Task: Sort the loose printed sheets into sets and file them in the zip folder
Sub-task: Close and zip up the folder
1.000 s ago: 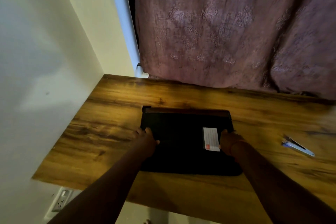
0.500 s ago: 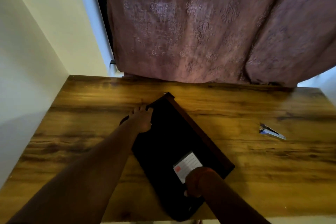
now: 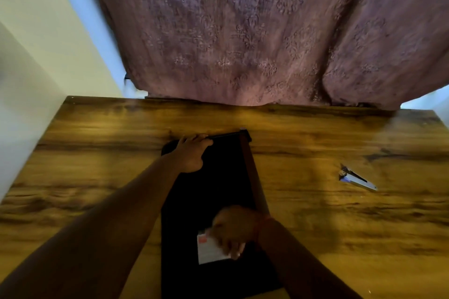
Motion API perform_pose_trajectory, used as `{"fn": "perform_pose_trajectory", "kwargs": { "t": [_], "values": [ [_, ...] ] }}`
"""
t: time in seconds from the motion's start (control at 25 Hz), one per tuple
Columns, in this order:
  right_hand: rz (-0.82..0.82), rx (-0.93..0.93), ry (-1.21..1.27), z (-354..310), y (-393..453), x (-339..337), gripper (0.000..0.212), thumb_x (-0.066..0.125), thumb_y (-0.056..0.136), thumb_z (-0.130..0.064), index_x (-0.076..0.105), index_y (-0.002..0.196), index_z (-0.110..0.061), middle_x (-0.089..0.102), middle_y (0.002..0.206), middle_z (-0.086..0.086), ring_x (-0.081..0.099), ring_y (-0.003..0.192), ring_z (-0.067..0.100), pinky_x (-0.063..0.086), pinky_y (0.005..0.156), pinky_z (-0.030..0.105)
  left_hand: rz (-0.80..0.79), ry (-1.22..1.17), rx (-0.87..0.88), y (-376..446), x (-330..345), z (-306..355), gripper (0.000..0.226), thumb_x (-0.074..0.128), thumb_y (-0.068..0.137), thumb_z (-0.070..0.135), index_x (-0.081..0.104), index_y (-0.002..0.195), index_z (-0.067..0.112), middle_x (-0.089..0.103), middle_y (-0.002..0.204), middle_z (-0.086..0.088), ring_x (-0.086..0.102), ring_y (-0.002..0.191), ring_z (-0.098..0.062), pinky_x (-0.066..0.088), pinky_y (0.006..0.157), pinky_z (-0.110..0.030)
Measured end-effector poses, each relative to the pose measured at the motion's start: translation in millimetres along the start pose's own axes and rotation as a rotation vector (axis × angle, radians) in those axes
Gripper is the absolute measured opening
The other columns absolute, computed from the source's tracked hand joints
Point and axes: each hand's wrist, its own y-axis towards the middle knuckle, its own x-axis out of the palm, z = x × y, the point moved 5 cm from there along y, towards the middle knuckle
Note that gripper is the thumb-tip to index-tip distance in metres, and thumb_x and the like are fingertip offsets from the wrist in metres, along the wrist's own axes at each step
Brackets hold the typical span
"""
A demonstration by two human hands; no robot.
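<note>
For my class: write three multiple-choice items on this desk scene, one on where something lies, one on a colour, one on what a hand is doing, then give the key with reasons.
1. Where does the stapler lie on the wooden desk?
A. On the folder
B. To the right of the folder, apart from it
C. At the desk's left edge

2. What colour is the zip folder?
A. Black, with a brown strip along one side
B. White
C. Bright green

3. What is the left hand doing?
A. Hanging off the desk
B. Lifting the stapler
C. Gripping the folder's far edge

Key:
1 B, bare wood shows between stapler and folder.
2 A, the cover is black and the right-hand edge is brown.
3 C, its fingers curl over the far edge, while the right hand rests near the white label.
</note>
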Motion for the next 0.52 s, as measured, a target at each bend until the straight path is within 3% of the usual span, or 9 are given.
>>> {"fn": "perform_pose_trajectory", "kwargs": {
  "t": [0.04, 0.12, 0.2, 0.28, 0.4, 0.52],
  "values": [
    [0.180, -0.091, 0.006, -4, 0, -26, 0.023, 0.048, 0.101, -0.028, 0.057, 0.084, -0.015, 0.068, 0.069, -0.007, 0.066, 0.058, 0.009, 0.049, 0.052, 0.020, 0.017, -0.019, -0.009, 2, 2, -3, 0.071, 0.058, 0.090, 0.015, 0.026, 0.152, 0.027, 0.011, 0.163, -0.002, 0.010, 0.149, -0.028, 0.009, 0.120, -0.050],
    [0.662, -0.214, -0.206, 1, 7, -86, 0.014, 0.047, 0.099, -0.029, 0.056, 0.101, -0.020, 0.063, 0.099, -0.005, 0.064, 0.088, 0.016, 0.047, 0.068, 0.024, 0.058, -0.089, -0.050, 8, 3, -7, 0.067, 0.059, 0.089, 0.017, 0.033, 0.149, 0.029, 0.019, 0.162, 0.001, 0.016, 0.148, -0.027, 0.012, 0.119, -0.046],
    [0.987, -0.210, -0.453, 17, 21, -119, 0.031, 0.050, 0.094, -0.035, 0.054, 0.122, -0.022, 0.050, 0.128, 0.004, 0.051, 0.110, 0.028, 0.045, 0.086, 0.038, 0.121, -0.112, -0.119, 15, 1, -6, 0.054, 0.058, 0.089, 0.022, 0.041, 0.140, 0.028, 0.032, 0.155, 0.002, 0.027, 0.141, -0.028, 0.021, 0.113, -0.044],
    [1.061, -0.160, -0.508, 31, 41, -130, 0.050, 0.043, 0.094, -0.046, 0.044, 0.138, -0.022, 0.041, 0.143, 0.010, 0.046, 0.121, 0.035, 0.043, 0.098, 0.049, 0.185, -0.092, -0.177, 23, -4, 3, 0.038, 0.056, 0.093, 0.026, 0.046, 0.129, 0.024, 0.040, 0.144, 0.000, 0.035, 0.131, -0.030, 0.030, 0.104, -0.045],
    [1.009, -0.175, -0.440, 34, 61, -143, 0.065, 0.024, 0.095, -0.053, 0.026, 0.152, -0.019, 0.029, 0.154, 0.019, 0.034, 0.138, 0.039, 0.025, 0.115, 0.052, 0.247, -0.116, -0.155, 40, -8, 22, 0.019, 0.051, 0.096, 0.021, 0.047, 0.115, 0.020, 0.047, 0.129, -0.001, 0.039, 0.120, -0.028, 0.035, 0.094, -0.043],
    [1.024, -0.194, -0.411, 34, 64, -157, 0.066, 0.021, 0.095, -0.054, 0.023, 0.153, -0.022, 0.031, 0.152, 0.018, 0.031, 0.139, 0.038, 0.023, 0.117, 0.051, 0.295, -0.180, -0.024, 71, -14, 44, 0.025, 0.049, 0.095, 0.011, 0.052, 0.119, 0.021, 0.050, 0.128, -0.001, 0.044, 0.120, -0.028, 0.042, 0.093, -0.041]
  ]
}}
